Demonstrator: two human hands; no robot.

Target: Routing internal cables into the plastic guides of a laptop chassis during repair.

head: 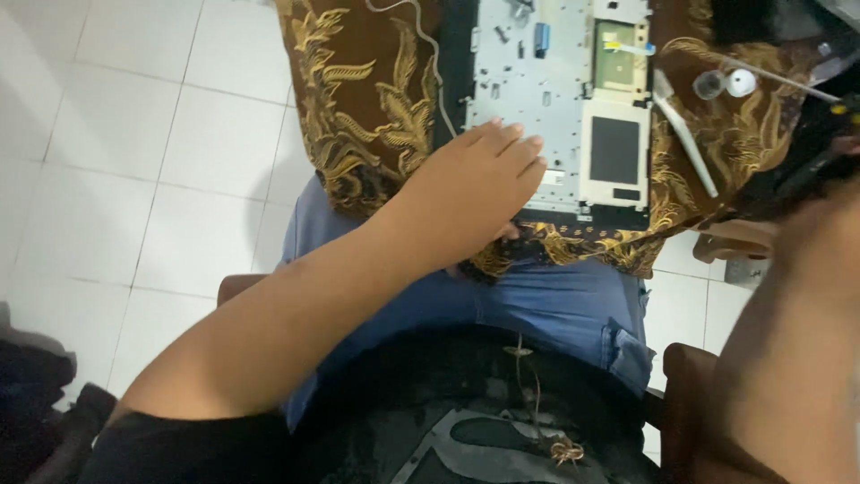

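Item one, left hand (475, 193): I see it laid palm down at the near left corner of the opened laptop chassis (537, 108), fingers straight and close together, pointing toward two o'clock. The fingertips (524, 148) rest on the grey metal plate; the heel of the hand lies on the cloth. It grasps nothing; the hand is flat and released, pressing or steadying only.

Item two, right hand (829, 134): I find it at the three o'clock edge of the view, mostly cut off and blurred. It seems to be wrapped around a dark tool (811, 148) with a small yellow mark, but I cannot tell how tightly the fingers close.

Item three, the laptop chassis: grey inner plate facing up, black frame around it, lying at twelve o'clock on the lap. A greenish board (618, 54) and a dark rectangular patch (614, 149) sit on its right part.

Item four, brown cloth with gold leaf pattern (358, 99): spread under the chassis, hanging over blue jeans (573, 305).

Item five, a pale flat strip (685, 134): lies on the cloth just beside the right edge of the chassis, slanted toward five o'clock.

Item six, two small round pieces (726, 84): side by side on the cloth at one o'clock, near the tool.

Item seven, white tiled floor (134, 134): fills the nine o'clock side
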